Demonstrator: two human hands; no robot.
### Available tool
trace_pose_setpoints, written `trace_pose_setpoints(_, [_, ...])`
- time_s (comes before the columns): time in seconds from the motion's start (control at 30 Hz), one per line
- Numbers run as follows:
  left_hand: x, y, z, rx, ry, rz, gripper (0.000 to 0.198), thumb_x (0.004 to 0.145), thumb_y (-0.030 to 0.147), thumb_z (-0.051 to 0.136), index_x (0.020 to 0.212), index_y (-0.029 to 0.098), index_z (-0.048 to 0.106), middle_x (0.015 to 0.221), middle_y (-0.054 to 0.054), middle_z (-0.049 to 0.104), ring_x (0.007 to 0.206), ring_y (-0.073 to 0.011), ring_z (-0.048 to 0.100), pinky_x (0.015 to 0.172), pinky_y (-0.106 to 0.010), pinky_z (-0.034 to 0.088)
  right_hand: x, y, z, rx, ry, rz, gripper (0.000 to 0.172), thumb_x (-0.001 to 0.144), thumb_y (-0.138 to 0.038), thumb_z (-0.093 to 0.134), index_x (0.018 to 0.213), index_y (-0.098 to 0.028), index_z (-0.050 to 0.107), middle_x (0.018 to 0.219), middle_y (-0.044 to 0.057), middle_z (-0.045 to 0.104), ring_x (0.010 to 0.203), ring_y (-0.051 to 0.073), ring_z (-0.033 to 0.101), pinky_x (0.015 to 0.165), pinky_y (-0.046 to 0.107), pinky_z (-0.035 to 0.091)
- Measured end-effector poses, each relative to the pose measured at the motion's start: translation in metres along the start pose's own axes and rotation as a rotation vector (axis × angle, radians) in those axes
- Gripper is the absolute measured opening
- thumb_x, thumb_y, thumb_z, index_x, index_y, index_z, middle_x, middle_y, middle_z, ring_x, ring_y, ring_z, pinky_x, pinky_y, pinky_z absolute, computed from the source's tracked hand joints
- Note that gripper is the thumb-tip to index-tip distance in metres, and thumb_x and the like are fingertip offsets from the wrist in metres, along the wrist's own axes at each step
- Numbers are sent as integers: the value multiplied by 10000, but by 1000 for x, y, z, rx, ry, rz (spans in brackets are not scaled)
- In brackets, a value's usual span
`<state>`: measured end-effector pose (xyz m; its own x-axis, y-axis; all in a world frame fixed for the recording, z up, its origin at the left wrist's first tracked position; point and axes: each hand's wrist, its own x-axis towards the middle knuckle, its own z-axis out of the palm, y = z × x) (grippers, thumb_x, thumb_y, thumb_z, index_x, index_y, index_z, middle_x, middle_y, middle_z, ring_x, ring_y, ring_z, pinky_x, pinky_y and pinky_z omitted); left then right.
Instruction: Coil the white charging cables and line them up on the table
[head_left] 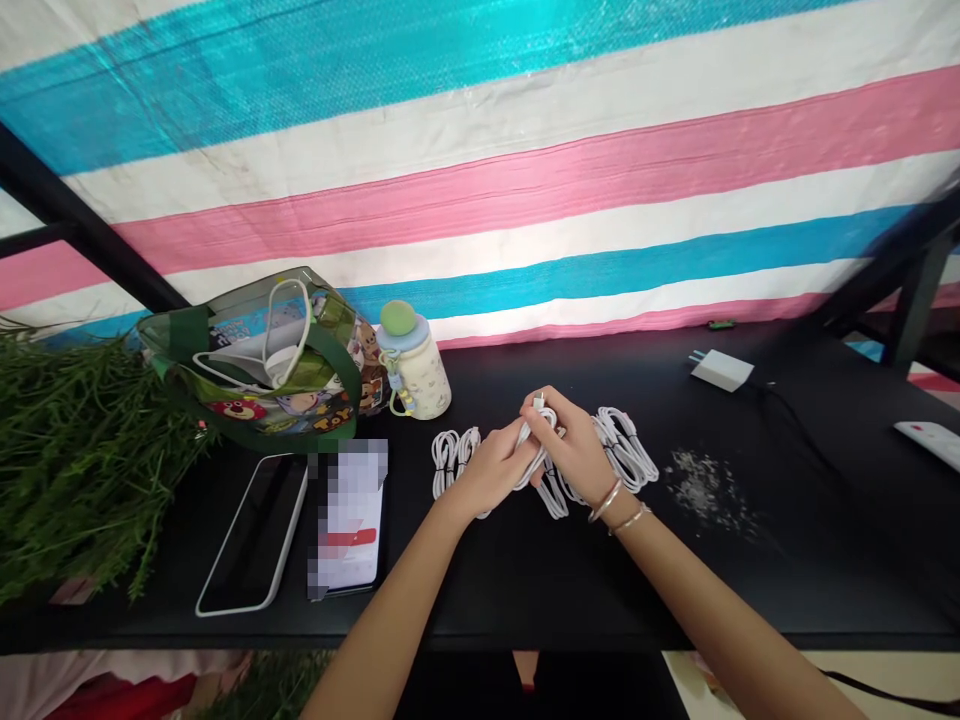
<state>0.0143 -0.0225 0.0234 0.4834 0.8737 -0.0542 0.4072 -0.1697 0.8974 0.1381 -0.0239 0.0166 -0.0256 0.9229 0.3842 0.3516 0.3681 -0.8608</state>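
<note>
A white charging cable [531,466], looped into a bundle, is held between my two hands above the black table. My left hand [491,468] has its fingers closed on the near side of the loops. At the upper end, by the cable's plug, my right hand [574,445] grips it too, and bracelets circle that wrist. Tied bundles of white cable lie around my hands: some cable bundles [450,460] to the left, others [628,448] to the right. More bundles under my hands are partly hidden.
To the left are a bottle [420,375], a clear green-handled bag [255,400], two phones [251,540] and green foliage [82,450]. Right of the cables lie small pale scraps [705,488], a white charger [721,370] and a white device [930,440]. Striped sheeting [525,220] hangs behind.
</note>
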Motion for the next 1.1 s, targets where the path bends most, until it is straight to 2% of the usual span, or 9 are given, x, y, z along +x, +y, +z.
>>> trace_pose_setpoints(0.07, [0, 2, -1, 97, -18, -11, 290, 873, 291, 330, 826, 179, 593, 531, 34, 560, 491, -129, 464, 538, -230, 342, 0, 2, 1, -131, 62, -63, 201, 820, -366, 442, 688, -220, 484, 557, -35, 492, 463, 120, 484, 474, 247, 382])
trace_pose_setpoints(0.13, [0, 3, -2, 183, -20, -16, 275, 862, 257, 334, 818, 185, 595, 535, 32, 586, 480, -132, 476, 539, -231, 342, -1, 5, 2, -200, 72, -67, 197, 824, -361, 421, 696, -228, 489, 482, -53, 453, 415, 117, 446, 463, 243, 347])
trace_pose_setpoints(0.3, [0, 3, -2, 272, 21, -9, 288, 865, 269, 350, 954, 209, 617, 567, 33, 632, 516, -155, 543, 561, -234, 349, -4, 8, 2, -243, 82, -48, 191, 821, -366, 407, 705, -235, 483, 390, -83, 357, 328, 110, 361, 426, 236, 280])
trace_pose_setpoints(0.37, [0, 3, -2, 257, 62, -16, 269, 862, 291, 379, 1001, 228, 600, 601, 38, 654, 557, -167, 576, 579, -236, 355, -3, 9, 1, -231, 111, -54, 193, 823, -361, 396, 694, -235, 464, 399, -83, 354, 332, 106, 348, 421, 234, 266])
trace_pose_setpoints(0.57, [0, 4, -2, 188, 164, -21, 200, 856, 345, 444, 988, 266, 571, 712, 40, 702, 612, -173, 614, 613, -235, 366, 2, 8, -3, -100, 274, -9, 224, 857, -385, 381, 695, -235, 419, 471, -75, 377, 384, 99, 322, 409, 230, 252])
trace_pose_setpoints(0.73, [-1, 5, -2, 371, 298, -39, 188, 870, 357, 441, 949, 272, 590, 669, 40, 682, 667, -178, 631, 601, -230, 338, 5, 10, -1, 10, 389, 49, 268, 862, -434, 396, 683, -235, 411, 543, -57, 384, 460, 108, 339, 444, 237, 306])
trace_pose_setpoints(0.87, [0, 3, -2, 412, 316, -35, 214, 902, 336, 395, 868, 257, 591, 601, 37, 652, 681, -177, 639, 590, -225, 325, 5, 10, 0, 92, 341, 84, 300, 845, -492, 436, 693, -233, 430, 576, -51, 383, 488, 113, 348, 459, 242, 334])
trace_pose_setpoints(1.0, [2, 1, -4, 398, 323, -49, 221, 919, 312, 368, 897, 254, 580, 583, 45, 627, 650, -173, 637, 579, -220, 316, 8, 13, -8, 173, 213, 113, 343, 873, -535, 365, 767, -231, 485, 573, -50, 379, 481, 124, 383, 451, 252, 355])
trace_pose_setpoints(1.1, [2, 1, -5, 407, 344, -85, 212, 918, 307, 374, 921, 253, 579, 595, 43, 629, 677, -183, 649, 587, -223, 314, 14, 23, -18, 156, 212, 103, 295, 867, -490, 399, 808, -226, 516, 587, -40, 440, 514, 136, 457, 499, 266, 408])
